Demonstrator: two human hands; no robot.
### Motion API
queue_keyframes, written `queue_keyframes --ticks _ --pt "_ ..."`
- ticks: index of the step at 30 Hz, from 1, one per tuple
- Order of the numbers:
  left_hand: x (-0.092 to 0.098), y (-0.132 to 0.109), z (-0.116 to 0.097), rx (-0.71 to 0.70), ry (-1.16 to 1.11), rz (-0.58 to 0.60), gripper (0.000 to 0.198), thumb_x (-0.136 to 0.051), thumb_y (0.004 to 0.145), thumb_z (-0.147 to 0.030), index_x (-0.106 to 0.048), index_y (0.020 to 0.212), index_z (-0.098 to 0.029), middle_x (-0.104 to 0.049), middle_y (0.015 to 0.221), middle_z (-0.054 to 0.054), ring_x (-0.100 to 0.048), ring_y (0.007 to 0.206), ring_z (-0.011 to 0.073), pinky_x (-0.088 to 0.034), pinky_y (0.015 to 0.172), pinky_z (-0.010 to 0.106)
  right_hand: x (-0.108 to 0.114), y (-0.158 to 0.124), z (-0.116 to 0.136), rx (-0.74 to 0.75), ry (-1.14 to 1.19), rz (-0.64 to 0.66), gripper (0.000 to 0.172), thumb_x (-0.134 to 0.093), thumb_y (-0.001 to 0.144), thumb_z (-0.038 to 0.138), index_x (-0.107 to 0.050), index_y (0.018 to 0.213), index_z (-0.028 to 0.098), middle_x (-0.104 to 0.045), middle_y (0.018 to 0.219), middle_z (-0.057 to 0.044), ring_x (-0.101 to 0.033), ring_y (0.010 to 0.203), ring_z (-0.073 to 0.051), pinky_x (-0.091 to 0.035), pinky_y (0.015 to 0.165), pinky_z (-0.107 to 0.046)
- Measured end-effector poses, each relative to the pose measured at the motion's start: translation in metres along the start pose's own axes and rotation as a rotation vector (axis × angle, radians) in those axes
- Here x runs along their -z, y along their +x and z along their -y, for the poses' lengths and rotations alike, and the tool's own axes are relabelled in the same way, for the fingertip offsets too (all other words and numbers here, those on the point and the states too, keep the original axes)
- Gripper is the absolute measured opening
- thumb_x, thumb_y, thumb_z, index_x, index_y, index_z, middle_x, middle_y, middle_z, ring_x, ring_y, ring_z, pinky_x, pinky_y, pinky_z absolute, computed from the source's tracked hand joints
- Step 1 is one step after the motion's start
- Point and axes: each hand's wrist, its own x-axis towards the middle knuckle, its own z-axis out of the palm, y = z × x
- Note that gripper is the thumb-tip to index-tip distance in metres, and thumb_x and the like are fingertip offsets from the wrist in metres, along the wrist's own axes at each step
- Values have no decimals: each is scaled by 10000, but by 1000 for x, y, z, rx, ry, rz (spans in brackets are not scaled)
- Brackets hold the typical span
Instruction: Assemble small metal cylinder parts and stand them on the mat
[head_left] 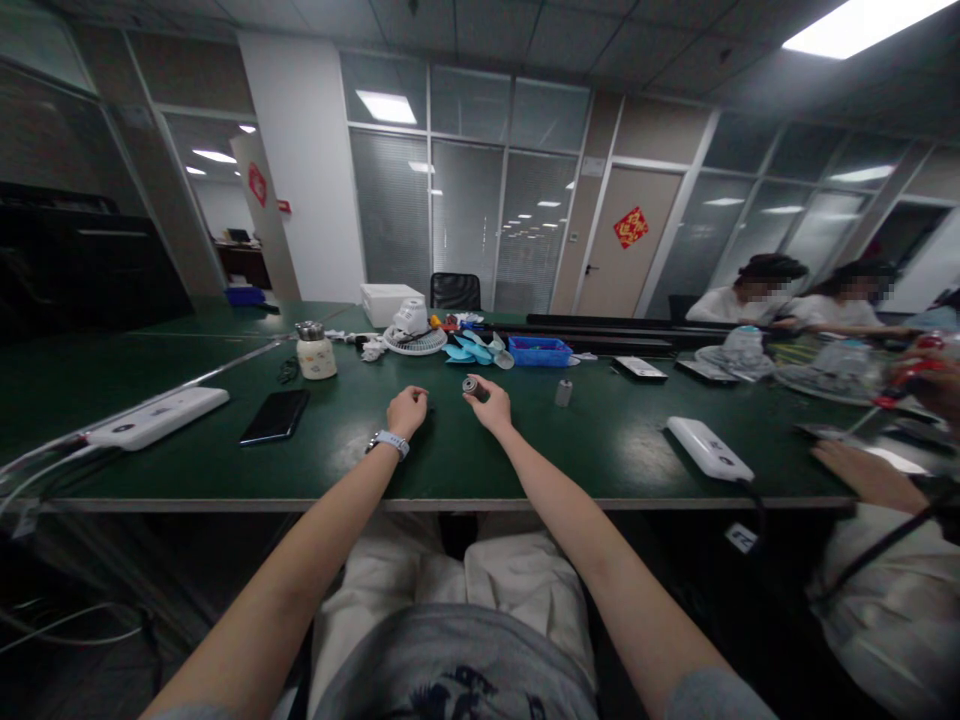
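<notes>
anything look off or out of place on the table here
The fan lies in pieces: its blue blades sit loose on the table beside the white grille. The right hand holds a small cylinder.

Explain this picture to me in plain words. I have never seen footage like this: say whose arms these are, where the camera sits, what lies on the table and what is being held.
There is no machine here. The camera is worn on a person's head and looks forward and down, so the two bare arms reaching out from the bottom are the wearer's own. The left hand, with a wristwatch, rests closed on the green table; whether it holds anything cannot be told. The right hand holds a small metal cylinder in its fingertips. On the table lie a black phone, two white power strips, a cream jar, a white fan with loose blue fan blades, and a blue tray. The hands at the far right belong to another person; more people sit behind.
</notes>
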Motion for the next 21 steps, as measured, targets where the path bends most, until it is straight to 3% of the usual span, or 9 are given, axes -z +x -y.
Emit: queue_keyframes --ticks 6,10,12,16,18,21 --pt "0 0 0 15 -1 13 264 -481 853 -292 -677 1021 -236 -717 1023 61 -652 955 228 -474 812 311 1 9 -8 14 -46 -84 335 -731 662 104 -685 958 253 -696 934 36 -623 952 -116 -473 922 -250" --pt "0 1 1 14 -7 17 240 -486 850 -284 -666 1000 -236 -715 1025 62 -651 965 234 -468 818 314 3 11 0 -45 66 -205 309 -704 708 157 -642 998 245 -679 1065 1 -616 1005 -129 -492 853 -226" --pt "-1 2 1 33 -16 4 248 -488 848 -284 -636 1040 -231 -714 1017 69 -652 965 236 -466 817 317 11 11 9 38 61 -311 358 -673 752 212 -603 1101 256 -649 1157 -22 -597 1066 -146 -488 856 -237" --pt "-3 4 2 85 -27 -33 351 -509 838 -291 -524 1178 -208 -709 996 93 -657 953 253 -460 806 333 50 14 19 303 -286 -614 447 -530 876 325 -468 1308 227 -551 1314 -97 -515 1201 -185 -401 976 -310" --pt "-4 4 2 85 -26 -29 357 -511 837 -291 -507 1183 -205 -707 1002 99 -655 961 255 -456 805 335 76 16 18 269 -515 -780 446 -446 920 339 -427 1341 195 -535 1323 -139 -502 1215 -203 -337 1023 -357" --pt "-4 4 2 85 -31 -19 345 -515 837 -294 -504 1171 -209 -705 1015 102 -650 978 254 -451 804 334 113 22 8 86 -693 -990 391 -391 929 312 -445 1307 224 -551 1303 -142 -508 1203 -225 -287 1025 -426"
